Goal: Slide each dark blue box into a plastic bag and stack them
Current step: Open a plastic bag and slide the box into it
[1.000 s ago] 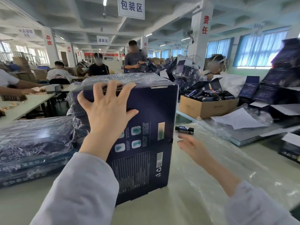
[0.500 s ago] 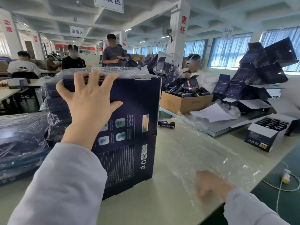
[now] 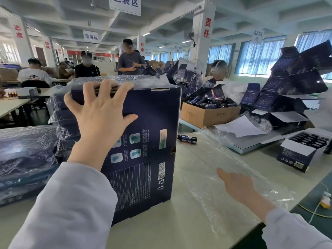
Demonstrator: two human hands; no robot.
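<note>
Box (image 3: 154, 119) upright, left grip (image 3: 100, 121) atop edge

This is a factory packing hall, large and open, with a beamed concrete ceiling and strip lights. A hanging sign (image 3: 125, 4) at top centre reads 包装区, packing area. A smaller sign (image 3: 91, 36) further back to the left reads 灌装区, filling area, and a white pillar (image 3: 206, 29) carries red characters. A long pale work surface (image 3: 179, 227) fills the foreground, and workers (image 3: 129, 60) sit and stand at others in the upper left. Stock lies in bulk. Dark blue boxes (image 3: 296, 78) are heaped at the right, and a cardboard carton (image 3: 206, 115) of small bottles stands at centre right. Bagged stacks (image 3: 27, 159) lie at the left, and clear plastic bags (image 3: 224, 155) are spread out. Blue-curtained windows (image 3: 258, 54) line the right wall.
</note>
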